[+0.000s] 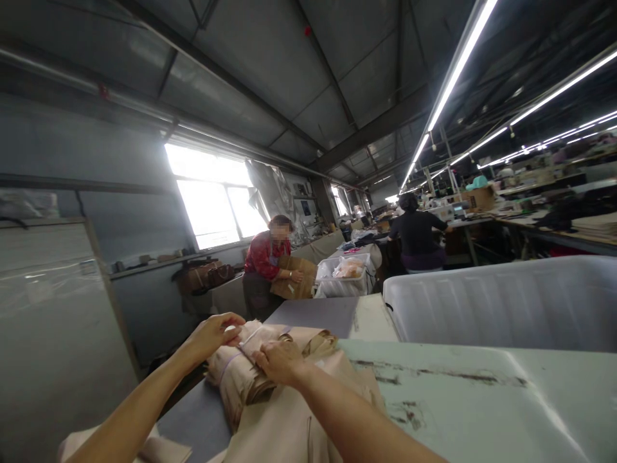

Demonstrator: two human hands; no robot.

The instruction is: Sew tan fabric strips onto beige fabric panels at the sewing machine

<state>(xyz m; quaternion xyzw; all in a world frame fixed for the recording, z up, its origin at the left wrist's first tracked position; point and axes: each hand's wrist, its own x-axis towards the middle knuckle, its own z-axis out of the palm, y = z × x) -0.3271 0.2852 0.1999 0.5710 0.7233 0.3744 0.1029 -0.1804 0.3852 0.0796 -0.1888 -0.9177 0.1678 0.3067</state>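
Note:
Rolled bundles of beige fabric (241,379) lie on the table in front of me, bound with thin pale ties. A whitish strip (250,337) crosses the top of the nearest bundle. My left hand (219,334) is at the far left end of this bundle, its fingers curled together beside the strip; what they pinch is too small to make out. My right hand (279,362) rests on the bundle's right side, its fingers bent and closed against the fabric. Flat beige pieces (274,427) spread beneath my right forearm.
A pale green tabletop (463,392) with dark scuffs extends right, below a large whitish plastic bin (501,299). Ahead, a person in a red top (260,254) holds a brown cardboard piece (294,283) beside a white crate (357,287). Another person (417,231) sits farther back.

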